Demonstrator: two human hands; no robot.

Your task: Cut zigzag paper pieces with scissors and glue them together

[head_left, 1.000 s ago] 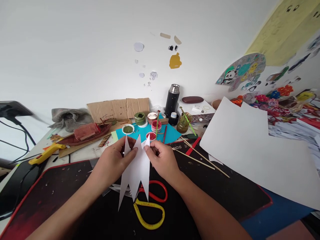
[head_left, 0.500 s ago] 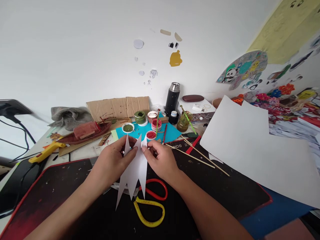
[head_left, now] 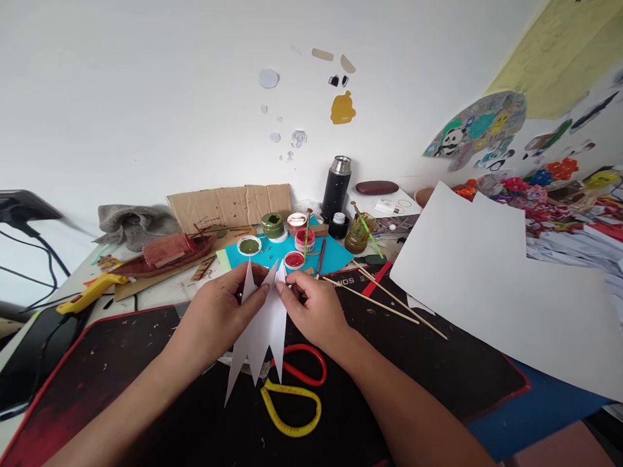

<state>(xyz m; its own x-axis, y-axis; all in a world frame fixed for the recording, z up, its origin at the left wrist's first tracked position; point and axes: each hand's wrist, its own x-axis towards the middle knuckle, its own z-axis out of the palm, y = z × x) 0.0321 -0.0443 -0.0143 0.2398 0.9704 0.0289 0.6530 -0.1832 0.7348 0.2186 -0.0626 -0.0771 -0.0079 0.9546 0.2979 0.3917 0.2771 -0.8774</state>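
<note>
Between my two hands is a folded piece of white paper (head_left: 265, 331) with pointed, zigzag ends at top and bottom. My left hand (head_left: 226, 311) pinches its left folds between thumb and fingers. My right hand (head_left: 311, 305) grips the upper right edge, thumb and forefinger pressed together on it. Beneath the paper, a pair of scissors (head_left: 292, 428) with one yellow and one red handle lies on the black mat; the paper partly covers the blades.
Large white sheets (head_left: 487, 292) lie at right beside thin wooden sticks (head_left: 389, 308). Behind my hands, paint jars (head_left: 272, 226) stand on blue paper (head_left: 335, 254). A black flask (head_left: 335, 191) is at the wall. A model boat (head_left: 165, 256) and a yellow glue gun (head_left: 92, 295) sit left.
The view has shifted very slightly. Both hands keep the same hold on the folded paper, with almost no movement.
</note>
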